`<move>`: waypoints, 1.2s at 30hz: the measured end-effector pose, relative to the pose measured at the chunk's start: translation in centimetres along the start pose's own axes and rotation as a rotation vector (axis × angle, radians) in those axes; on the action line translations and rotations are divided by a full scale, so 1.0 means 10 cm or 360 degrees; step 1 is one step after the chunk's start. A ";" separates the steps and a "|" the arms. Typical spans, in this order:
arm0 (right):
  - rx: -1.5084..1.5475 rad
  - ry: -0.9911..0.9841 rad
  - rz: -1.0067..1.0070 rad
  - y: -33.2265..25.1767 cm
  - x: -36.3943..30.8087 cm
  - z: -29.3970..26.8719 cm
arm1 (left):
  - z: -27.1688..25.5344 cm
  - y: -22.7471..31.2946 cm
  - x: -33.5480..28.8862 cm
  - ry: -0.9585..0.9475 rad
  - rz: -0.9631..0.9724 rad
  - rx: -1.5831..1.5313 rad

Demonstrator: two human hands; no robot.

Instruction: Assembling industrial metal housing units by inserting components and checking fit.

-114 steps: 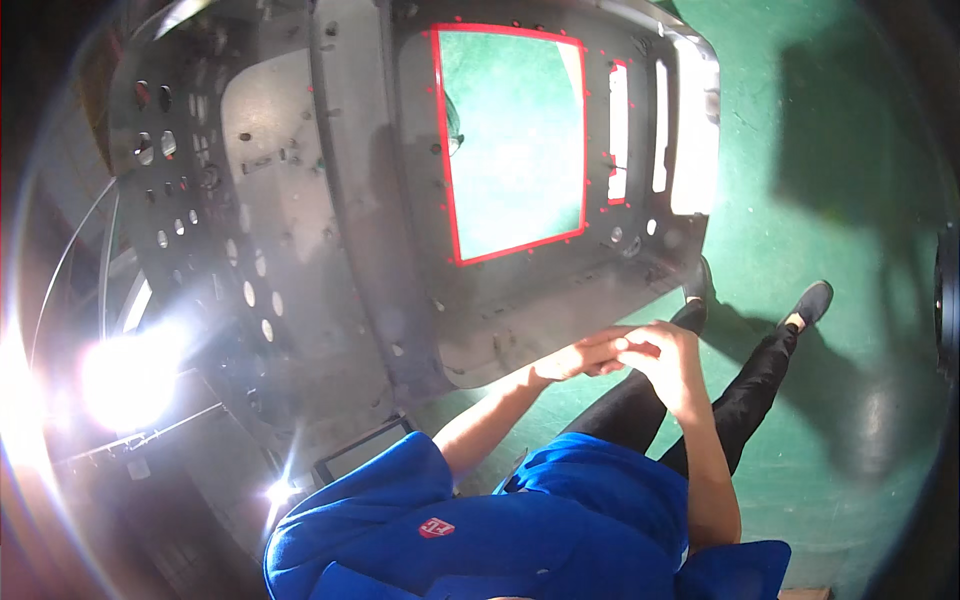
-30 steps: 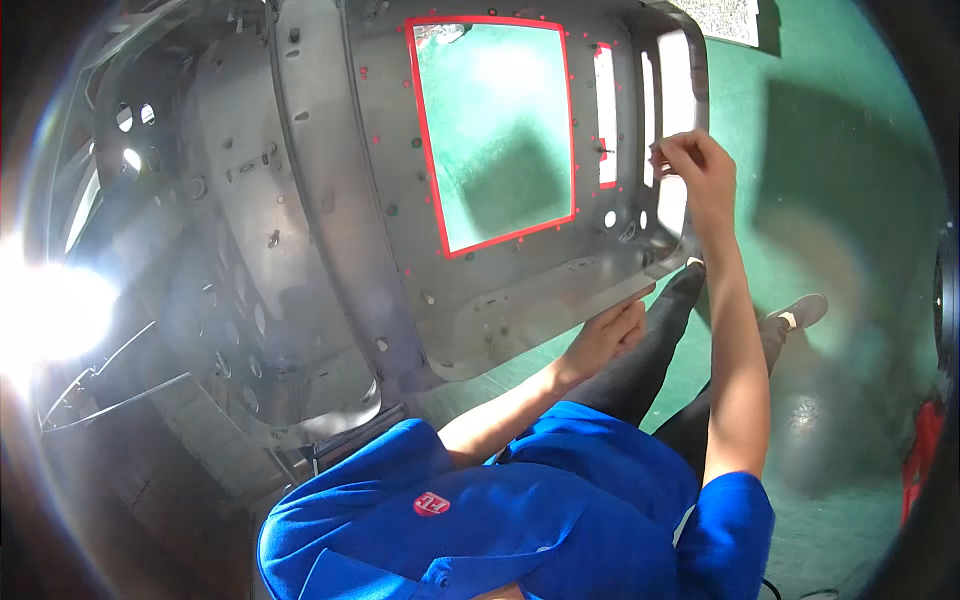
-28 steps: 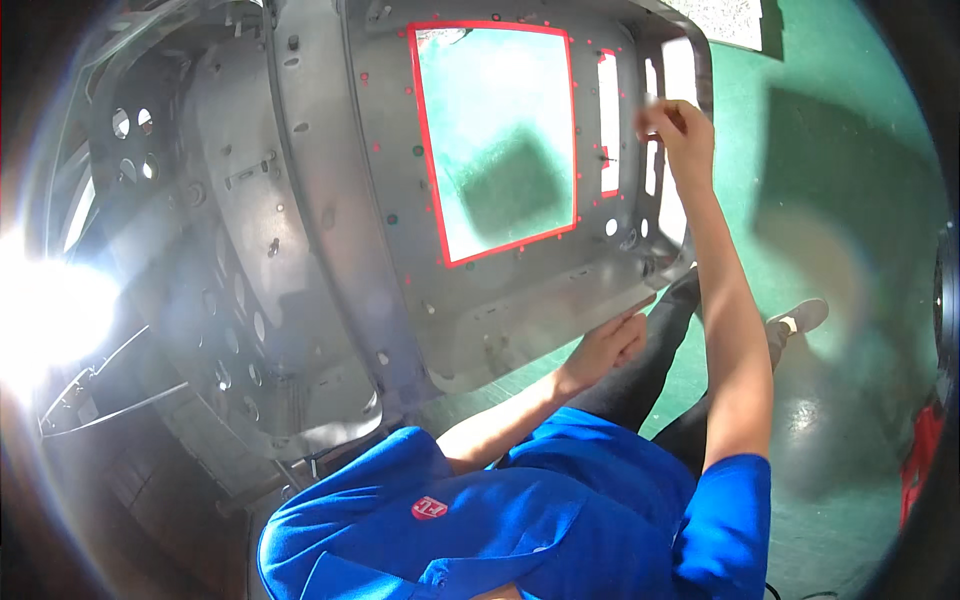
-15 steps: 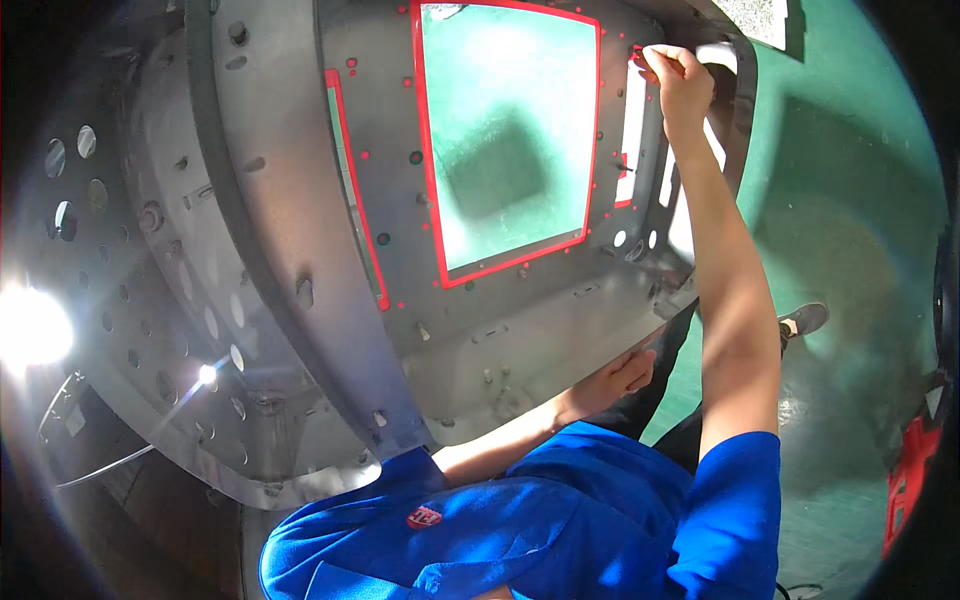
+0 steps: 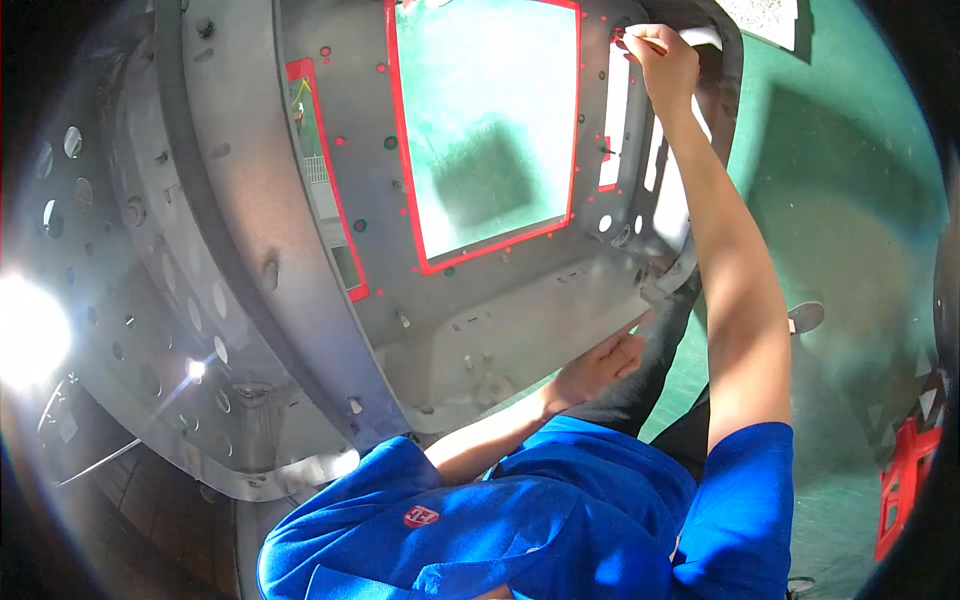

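Observation:
A large grey metal panel with raised edges stands in front of me. Its big window-like opening is edged in red, and small red marks dot the metal around it. My right hand reaches to the far right, its fingers pinched at the upper end of a narrow red-edged slot. Something small and dark red shows at those fingertips, too small to name. Low beside the panel's near edge, my left hand is held with curled fingers; whatever they may hold is hidden.
Another red-edged slot runs left of the big opening. A curved metal wall with round holes rises at the left, near a bright glare. Green floor lies to the right, with a red frame-like object at lower right.
The panel has shifted slightly left and up in view. My right hand stays at the slot's upper end, its fingers slightly changed. My left hand has moved a little left and down.

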State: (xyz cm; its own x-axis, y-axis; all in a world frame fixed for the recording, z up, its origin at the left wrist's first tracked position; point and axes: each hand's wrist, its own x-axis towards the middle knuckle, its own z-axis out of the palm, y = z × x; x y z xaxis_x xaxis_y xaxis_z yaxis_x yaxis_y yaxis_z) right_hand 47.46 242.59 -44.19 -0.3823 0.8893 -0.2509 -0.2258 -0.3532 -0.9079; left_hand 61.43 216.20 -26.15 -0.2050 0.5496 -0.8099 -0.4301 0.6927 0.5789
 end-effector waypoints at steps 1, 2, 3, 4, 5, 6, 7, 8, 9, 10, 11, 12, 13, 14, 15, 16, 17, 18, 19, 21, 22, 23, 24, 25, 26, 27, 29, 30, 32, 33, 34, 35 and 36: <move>0.0045 0.0041 -0.0057 0.00 0.00 0.03 | 0.00 -0.01 0.01 -0.0001 0.0027 0.0033; 0.0022 0.0031 -0.0048 -0.01 -0.01 0.02 | 0.00 -0.01 0.02 -0.0001 0.0055 0.0065; -0.0001 0.0021 -0.0040 -0.02 -0.01 0.02 | 0.01 -0.02 0.03 -0.0001 0.0084 0.0096; -0.0018 0.0011 -0.0034 -0.02 -0.01 0.03 | 0.01 -0.02 0.03 0.0006 0.0073 0.0088; 0.0051 0.0031 -0.0065 -0.02 -0.01 0.05 | 0.02 -0.01 0.04 0.0012 0.0062 0.0080; -0.0043 0.0030 -0.0117 -0.03 0.01 0.06 | 0.03 0.00 0.04 0.0018 0.0052 0.0071; -0.0144 0.0026 -0.0167 -0.03 0.03 0.06 | 0.05 0.01 0.05 0.0031 0.0054 0.0087; -0.0244 0.0024 -0.0217 -0.03 0.06 0.04 | 0.06 0.03 0.05 0.0042 0.0056 0.0103; -0.0360 -0.0077 -0.0141 -0.05 0.09 0.02 | 0.08 0.05 0.06 0.0050 0.0057 0.0122; -0.0481 -0.0181 -0.0062 -0.08 0.14 -0.03 | 0.09 0.04 0.06 0.0069 0.0052 0.0142; -0.0601 -0.0278 0.0016 -0.13 0.17 -0.09 | 0.10 0.03 0.07 0.0084 0.0047 0.0167; -0.0492 -0.0321 0.0080 -0.12 0.13 -0.15 | 0.10 0.01 0.07 0.0092 0.0039 0.0197; -0.0441 -0.0377 0.0078 -0.03 0.03 -0.24 | 0.10 0.01 0.06 0.0092 0.0045 0.0098; -0.0393 -0.0454 0.0074 0.00 -0.03 -0.36 | 0.17 0.06 0.06 0.0179 0.0020 0.0048; -0.0427 -0.0528 0.0014 -0.14 -0.21 -0.47 | 0.18 0.05 0.08 0.0153 0.0045 0.0109; -0.0463 -0.0607 -0.0041 -0.36 -0.51 -0.63 | 0.21 0.02 0.09 0.0128 0.0068 0.0164; -0.0432 -0.0788 0.0236 -0.70 -0.75 -0.88 | 0.28 0.07 0.08 0.0103 0.0036 0.0118; -0.0399 -0.0771 0.0322 -0.95 -1.04 -1.14 | 0.40 0.10 0.07 0.0099 0.0031 0.0106; -0.0536 -0.0856 0.0282 -1.26 -1.32 -1.37 | 0.56 0.16 0.05 0.0129 0.0064 0.0036; -0.0466 -0.0923 0.0536 -1.72 -1.89 -1.75 | 0.71 0.20 0.07 0.0150 0.0065 -0.0121; -0.0663 -0.0953 0.0629 -1.93 -2.11 -1.92 | 0.80 0.21 0.15 0.0139 0.0171 -0.0100; -0.0623 -0.0851 0.0598 -2.10 -2.36 -2.06 | 1.05 0.34 0.13 0.0201 0.0069 -0.0145; -0.0628 -0.0772 0.0527 -2.24 -2.50 -2.22 | 1.37 0.42 0.17 0.0253 0.0015 -0.0224; -0.0824 -0.0780 0.0428 -2.37 -2.52 -2.44 | 1.66 0.33 0.18 0.0253 0.0031 -0.0275; -0.0907 -0.0602 0.0282 -2.35 -2.51 -2.53 | 1.80 0.31 0.27 0.0247 0.0073 -0.0291; -0.1160 -0.0561 0.0227 -2.37 -2.50 -2.78 | 2.06 0.09 0.39 0.0291 0.0048 -0.0409; -0.1431 -0.0419 0.0188 -2.34 -2.48 -2.91 | 2.25 0.00 0.64 0.0213 0.0107 -0.0361; -0.1551 -0.0353 0.0040 -2.31 -2.49 -3.08 | 2.43 -0.15 0.75 0.0152 0.0134 -0.0283; -0.1714 -0.0340 -0.0203 -2.29 -2.49 -3.56 | 2.88 -0.18 0.85 0.0093 0.0187 -0.0252; -0.1669 -0.0370 -0.0243 -2.32 -2.49 -3.82 | 3.08 -0.26 0.87 0.0095 0.0176 -0.0209; -0.1618 -0.0382 -0.0291 -2.37 -2.50 -3.81 | 3.05 -0.15 0.79 0.0021 0.0227 -0.0187; -0.1567 -0.0395 -0.0340 -2.42 -2.52 -3.77 | 3.00 -0.11 0.73 -0.0001 0.0154 -0.0245; -0.1537 -0.0417 -0.0377 -2.48 -2.55 -3.71 | 2.94 -0.11 0.66 -0.0022 0.0082 -0.0304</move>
State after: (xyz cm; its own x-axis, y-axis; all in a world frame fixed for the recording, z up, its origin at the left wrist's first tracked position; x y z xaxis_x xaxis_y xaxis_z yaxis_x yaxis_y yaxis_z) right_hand 96.07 239.42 -27.71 -0.6315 0.7735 -0.0539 0.4517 0.3104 -0.8365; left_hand 86.45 232.77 -29.36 -0.2196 0.5891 -0.7776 -0.5789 0.5629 0.5899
